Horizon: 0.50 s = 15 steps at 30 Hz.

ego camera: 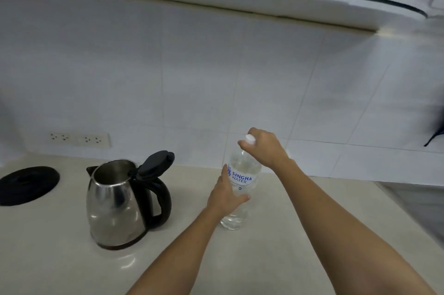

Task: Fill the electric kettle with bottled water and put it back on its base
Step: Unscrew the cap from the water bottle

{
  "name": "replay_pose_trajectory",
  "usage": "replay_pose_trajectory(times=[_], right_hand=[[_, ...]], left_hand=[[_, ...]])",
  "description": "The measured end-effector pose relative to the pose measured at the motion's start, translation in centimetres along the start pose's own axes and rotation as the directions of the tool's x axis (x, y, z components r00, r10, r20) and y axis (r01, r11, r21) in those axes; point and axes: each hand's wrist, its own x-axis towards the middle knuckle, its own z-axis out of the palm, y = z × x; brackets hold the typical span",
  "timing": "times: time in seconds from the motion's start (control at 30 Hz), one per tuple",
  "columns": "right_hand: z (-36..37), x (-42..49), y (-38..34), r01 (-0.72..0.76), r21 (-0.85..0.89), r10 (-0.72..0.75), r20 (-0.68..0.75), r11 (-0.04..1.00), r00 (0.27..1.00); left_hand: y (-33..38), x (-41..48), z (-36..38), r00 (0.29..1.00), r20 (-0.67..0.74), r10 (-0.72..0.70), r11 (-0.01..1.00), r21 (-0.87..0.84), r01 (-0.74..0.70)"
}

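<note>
A steel electric kettle (pixel 115 201) with a black handle stands on the cream counter, its black lid (pixel 155 162) flipped up. Its round black base (pixel 27 184) lies apart at the far left. To the kettle's right a clear water bottle (pixel 242 174) with a blue-lettered label stands upright. My left hand (pixel 227 195) wraps around the bottle's lower body. My right hand (pixel 262 148) pinches the white cap (pixel 250 138) at the bottle's top.
A double wall socket (pixel 79 139) sits in the white tiled wall behind the base. White cabinets overhang the counter (pixel 276 246). At the right edge a dark object (pixel 436 134) shows against the tiles.
</note>
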Motion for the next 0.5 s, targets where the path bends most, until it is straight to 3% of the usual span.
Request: replay_pose_trajectory(times=[0.17, 0.3, 0.5], right_hand=[[0.7, 0.5, 1.0, 0.029, 0.036, -0.027, -0.047, 0.999, 0.999], [1.3, 0.7, 1.6, 0.013, 0.226, 0.004, -0.074, 0.974, 0.997], [1.1, 0.6, 1.0, 0.034, 0.365, 0.002, -0.098, 0.930, 0.995]], left_hand=[[-0.5, 0.8, 1.5, 0.994, -0.108, -0.030, 0.992, -0.124, 0.017], [-0.5, 1.4, 1.1, 0.988, -0.149, -0.045, 0.999, 0.000, 0.045], [-0.4, 1.0, 0.2, 0.988, -0.151, -0.017, 0.995, 0.098, 0.032]])
